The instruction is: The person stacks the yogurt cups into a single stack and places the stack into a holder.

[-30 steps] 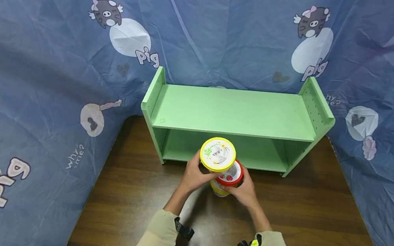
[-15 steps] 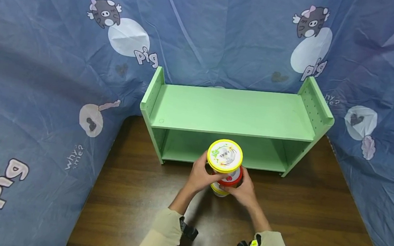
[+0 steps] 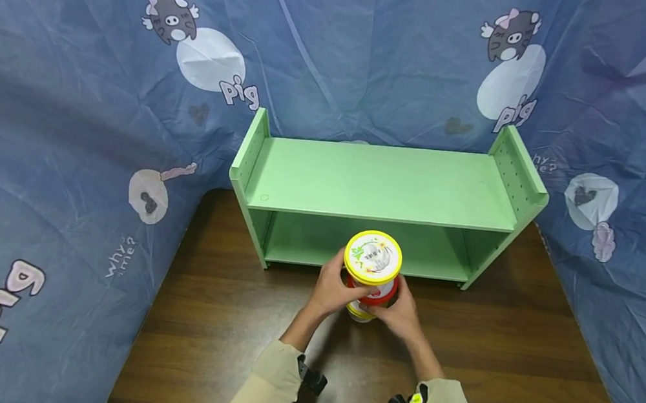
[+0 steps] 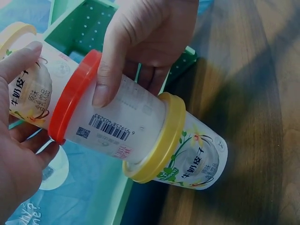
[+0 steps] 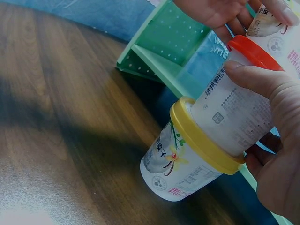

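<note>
Three white paper cups with plastic lids stand in a column, one above another. The lowest cup [image 5: 183,159] has a yellow lid and rests on the table. On it sits the red-lidded cup [image 4: 126,117], a barcode on its side; my right hand [image 3: 404,310] grips it with thumb and fingers on either side. My left hand [image 3: 329,290] holds the top yellow-lidded cup [image 3: 372,258] over the red lid [image 4: 75,96]. Whether its base bears fully on that lid is hard to tell, as fingers hide part of the join.
Behind the cups stands a light green two-tier shelf [image 3: 383,181] with raised side panels. The brown wooden table [image 3: 217,327] spreads around the cups. A blue cloth [image 3: 338,47] with pig prints hangs at the back and sides.
My left hand has carried the top yellow-lidded cup to the right and slightly nearer, so it now lines up over the red-lidded cup. My right hand has stayed in place.
</note>
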The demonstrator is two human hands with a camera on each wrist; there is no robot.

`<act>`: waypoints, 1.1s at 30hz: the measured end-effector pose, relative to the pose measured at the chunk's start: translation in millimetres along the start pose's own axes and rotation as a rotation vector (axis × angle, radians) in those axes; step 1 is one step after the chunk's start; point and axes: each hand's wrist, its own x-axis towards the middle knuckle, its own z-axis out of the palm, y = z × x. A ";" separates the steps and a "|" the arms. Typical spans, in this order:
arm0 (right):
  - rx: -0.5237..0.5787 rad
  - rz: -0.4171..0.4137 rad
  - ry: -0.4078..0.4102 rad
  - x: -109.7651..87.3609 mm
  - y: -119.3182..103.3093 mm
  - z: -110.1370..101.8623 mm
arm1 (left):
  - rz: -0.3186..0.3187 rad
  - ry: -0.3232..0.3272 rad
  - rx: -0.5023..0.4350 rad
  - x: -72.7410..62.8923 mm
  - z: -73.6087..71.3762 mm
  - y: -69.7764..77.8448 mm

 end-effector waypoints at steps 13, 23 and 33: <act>0.019 -0.016 -0.009 1.4 2.2 1.2 | -0.008 -0.018 -0.007 2.1 1.0 -2.3; -0.001 -0.020 -0.004 0.2 3.9 1.4 | -0.020 -0.039 -0.018 1.3 -0.3 -0.7; 0.015 0.001 -0.026 -1.5 -0.8 -1.7 | 0.012 -0.020 0.011 -0.5 -6.0 -1.5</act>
